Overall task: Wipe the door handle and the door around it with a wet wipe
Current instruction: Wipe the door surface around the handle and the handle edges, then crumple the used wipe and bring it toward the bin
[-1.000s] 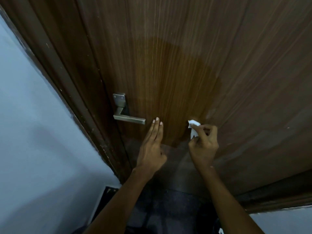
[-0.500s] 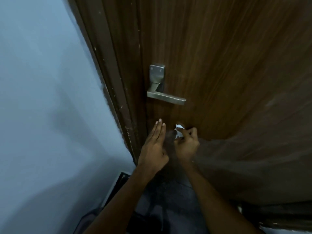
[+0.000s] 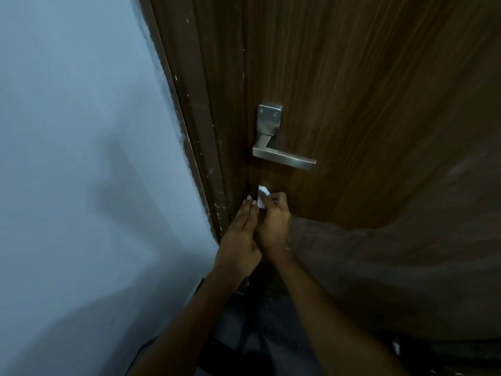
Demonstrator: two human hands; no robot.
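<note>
A brushed-metal lever door handle (image 3: 282, 156) on its plate sits near the left edge of the dark brown wooden door (image 3: 379, 104). Just below the handle, my right hand (image 3: 273, 223) pinches a small crumpled white wet wipe (image 3: 262, 196) against the door near its edge. My left hand (image 3: 240, 240) rests flat beside it, fingers straight and together, touching the right hand and holding nothing.
The dark door frame (image 3: 195, 118) with chipped paint runs down left of the door. A pale blue-grey wall (image 3: 81, 158) fills the left side. A duller band (image 3: 393, 267) covers the lower door. The dark floor (image 3: 257, 335) lies below.
My right hand with the wipe has moved left across the door, from right of the handle to just under it at the door's edge. My view has swung left, and both hands now touch.
</note>
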